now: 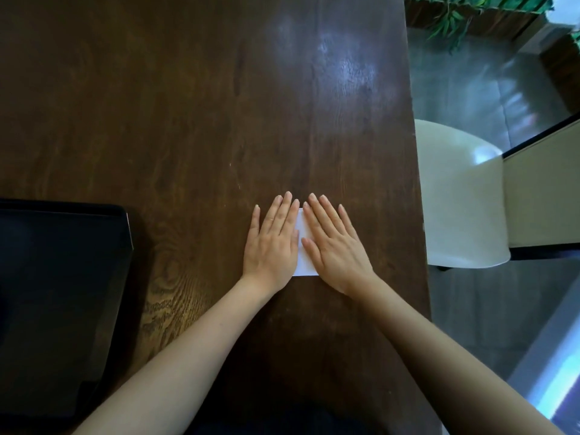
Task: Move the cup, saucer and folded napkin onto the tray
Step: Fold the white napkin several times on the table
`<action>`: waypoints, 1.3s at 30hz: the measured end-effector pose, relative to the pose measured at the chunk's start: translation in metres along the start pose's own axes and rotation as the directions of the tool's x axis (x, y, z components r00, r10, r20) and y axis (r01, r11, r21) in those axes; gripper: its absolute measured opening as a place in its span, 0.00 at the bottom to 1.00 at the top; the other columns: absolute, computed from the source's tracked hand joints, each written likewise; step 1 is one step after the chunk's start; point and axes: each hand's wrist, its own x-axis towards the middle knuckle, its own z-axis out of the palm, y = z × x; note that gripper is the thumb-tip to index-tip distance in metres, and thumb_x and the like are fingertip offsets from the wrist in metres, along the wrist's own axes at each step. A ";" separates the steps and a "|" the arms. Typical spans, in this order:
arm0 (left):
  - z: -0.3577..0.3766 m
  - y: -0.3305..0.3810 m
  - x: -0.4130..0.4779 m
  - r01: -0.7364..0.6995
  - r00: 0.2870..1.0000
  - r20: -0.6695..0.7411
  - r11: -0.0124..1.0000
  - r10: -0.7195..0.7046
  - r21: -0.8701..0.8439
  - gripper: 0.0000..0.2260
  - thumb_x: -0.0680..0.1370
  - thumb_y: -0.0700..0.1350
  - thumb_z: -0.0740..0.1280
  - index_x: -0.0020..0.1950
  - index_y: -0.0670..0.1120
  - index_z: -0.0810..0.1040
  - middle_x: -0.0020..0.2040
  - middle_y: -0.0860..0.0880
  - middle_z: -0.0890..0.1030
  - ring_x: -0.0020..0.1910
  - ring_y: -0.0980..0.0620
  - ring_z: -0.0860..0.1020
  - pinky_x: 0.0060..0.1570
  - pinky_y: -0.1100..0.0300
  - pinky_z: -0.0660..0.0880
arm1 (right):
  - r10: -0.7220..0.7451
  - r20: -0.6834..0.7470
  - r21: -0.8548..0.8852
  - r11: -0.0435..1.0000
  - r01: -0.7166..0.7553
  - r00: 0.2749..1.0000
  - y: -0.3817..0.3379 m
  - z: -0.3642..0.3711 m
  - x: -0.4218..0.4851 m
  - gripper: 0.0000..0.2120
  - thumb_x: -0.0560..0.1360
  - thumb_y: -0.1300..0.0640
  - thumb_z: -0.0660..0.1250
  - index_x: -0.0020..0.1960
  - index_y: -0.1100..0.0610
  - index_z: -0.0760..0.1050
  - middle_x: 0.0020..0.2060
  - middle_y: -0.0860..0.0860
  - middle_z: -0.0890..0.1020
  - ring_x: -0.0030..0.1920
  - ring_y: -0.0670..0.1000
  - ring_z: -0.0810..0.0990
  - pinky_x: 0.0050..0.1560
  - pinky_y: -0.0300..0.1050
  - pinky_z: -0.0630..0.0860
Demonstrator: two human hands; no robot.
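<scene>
A white folded napkin [303, 259] lies flat on the dark wooden table [194, 105], mostly covered by my hands. My left hand [273, 243] presses palm-down on its left part, fingers straight and together. On its right part my right hand [335, 246] lies flat the same way. Only a narrow strip of napkin shows between them. The black tray [62, 296] sits at the left edge of the view, on the table. No cup or saucer is in view.
The table's right edge [419, 183] runs top to bottom. Beyond it stands a white chair [461, 196] on a grey floor. Green plants [455, 14] are at the top right.
</scene>
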 end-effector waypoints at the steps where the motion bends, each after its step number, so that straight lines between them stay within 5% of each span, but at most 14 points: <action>1: 0.000 -0.001 0.000 -0.003 1.000 0.017 1.000 0.003 0.020 0.24 0.80 0.51 0.38 0.76 0.45 0.48 0.77 0.47 0.51 0.76 0.50 0.48 0.75 0.47 0.48 | -0.007 0.009 -0.046 0.999 0.007 1.000 0.002 0.001 0.000 0.26 0.80 0.45 0.41 0.75 0.52 0.39 0.75 0.48 0.41 0.76 0.47 0.38 0.76 0.48 0.37; 6: 0.002 -0.006 0.001 -0.021 0.999 0.041 0.999 0.019 0.046 0.25 0.79 0.53 0.34 0.75 0.47 0.42 0.78 0.48 0.48 0.76 0.52 0.46 0.75 0.47 0.46 | -0.016 0.016 -0.126 0.992 0.018 1.000 0.005 0.004 0.001 0.28 0.80 0.42 0.40 0.75 0.53 0.37 0.75 0.48 0.41 0.76 0.47 0.38 0.76 0.48 0.38; 14: -0.010 -0.011 0.008 -0.123 0.992 0.047 0.988 0.119 0.093 0.23 0.81 0.50 0.46 0.76 0.43 0.52 0.76 0.45 0.58 0.75 0.48 0.55 0.74 0.50 0.44 | 0.007 0.040 -0.108 0.994 -0.003 0.999 0.023 0.003 -0.009 0.28 0.80 0.42 0.39 0.74 0.51 0.34 0.75 0.47 0.39 0.75 0.44 0.36 0.75 0.47 0.34; 17: -0.021 -0.009 0.018 -0.160 0.987 0.045 0.984 0.157 0.071 0.21 0.81 0.49 0.51 0.72 0.41 0.62 0.71 0.42 0.68 0.70 0.45 0.64 0.71 0.53 0.56 | -0.013 0.036 -0.107 0.994 0.016 0.999 0.023 0.002 -0.009 0.28 0.80 0.43 0.40 0.75 0.54 0.36 0.76 0.49 0.40 0.75 0.46 0.37 0.75 0.48 0.35; 21: -0.037 -0.005 0.034 -0.202 0.978 0.059 0.978 0.199 0.045 0.16 0.80 0.51 0.55 0.60 0.43 0.72 0.57 0.44 0.74 0.56 0.46 0.71 0.54 0.52 0.70 | -0.074 0.049 -0.094 0.993 0.078 0.996 0.028 -0.002 -0.009 0.28 0.80 0.44 0.41 0.74 0.54 0.34 0.75 0.49 0.38 0.75 0.46 0.37 0.75 0.47 0.35; 25: -0.046 -0.001 0.051 -0.045 0.966 0.242 0.977 0.096 -0.207 0.15 0.79 0.52 0.58 0.57 0.42 0.72 0.55 0.43 0.74 0.49 0.46 0.74 0.45 0.54 0.71 | -0.151 0.069 -0.131 0.979 0.159 0.986 0.035 -0.007 -0.005 0.29 0.80 0.43 0.40 0.76 0.55 0.37 0.75 0.49 0.39 0.75 0.46 0.37 0.76 0.49 0.36; 32: -0.052 0.009 0.069 -0.044 0.870 0.484 0.991 0.099 -0.123 0.22 0.80 0.58 0.50 0.54 0.41 0.73 0.45 0.48 0.73 0.40 0.52 0.70 0.41 0.58 0.66 | -0.101 0.006 -0.114 0.988 0.101 0.995 0.036 -0.005 -0.007 0.34 0.79 0.39 0.45 0.76 0.56 0.40 0.77 0.52 0.44 0.76 0.48 0.40 0.75 0.48 0.37; 36: -0.058 0.006 0.060 -0.005 0.885 0.448 0.966 0.124 -0.259 0.15 0.81 0.55 0.52 0.46 0.46 0.69 0.41 0.51 0.71 0.35 0.55 0.69 0.35 0.61 0.65 | 0.039 -0.016 0.013 0.999 -0.038 0.999 0.032 -0.006 -0.009 0.33 0.78 0.37 0.49 0.76 0.55 0.50 0.77 0.51 0.49 0.77 0.49 0.42 0.73 0.46 0.35; 39: -0.079 0.008 0.058 0.038 0.950 0.293 0.899 0.103 -0.437 0.13 0.81 0.53 0.51 0.38 0.51 0.64 0.35 0.52 0.70 0.34 0.54 0.69 0.31 0.60 0.62 | 0.174 -0.025 0.380 0.913 -0.151 0.984 0.026 -0.027 -0.003 0.23 0.78 0.43 0.55 0.62 0.59 0.73 0.72 0.54 0.66 0.75 0.55 0.57 0.74 0.53 0.52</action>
